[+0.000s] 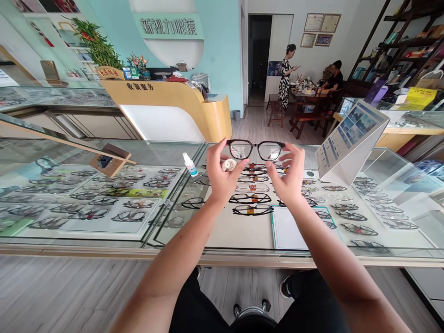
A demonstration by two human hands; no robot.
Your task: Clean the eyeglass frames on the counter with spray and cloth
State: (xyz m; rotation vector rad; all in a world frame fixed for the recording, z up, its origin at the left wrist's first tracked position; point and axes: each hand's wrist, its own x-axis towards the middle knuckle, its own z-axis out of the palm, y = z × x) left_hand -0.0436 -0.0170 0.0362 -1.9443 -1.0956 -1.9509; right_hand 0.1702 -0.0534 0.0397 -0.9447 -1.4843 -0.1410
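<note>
A pair of black-framed eyeglasses (255, 145) is held up level above the glass display counter, its lenses facing me. My left hand (222, 173) pinches the left side of the frame between thumb and fingers. A rolled pale cloth (229, 165) is also tucked in that hand. On the right side of the frame, my right hand (288, 173) is closed with thumb and fingers. To the left of my left hand, a small white spray bottle (189, 164) with a blue-and-white label stands on the glass.
Several eyeglasses (252, 210) lie in rows inside the display counter (222, 252). A wooden stand (110, 159) is at the left, a white information board (352, 141) at the right. Beyond are a reception desk (156, 99) and two people by a wooden table (307, 94).
</note>
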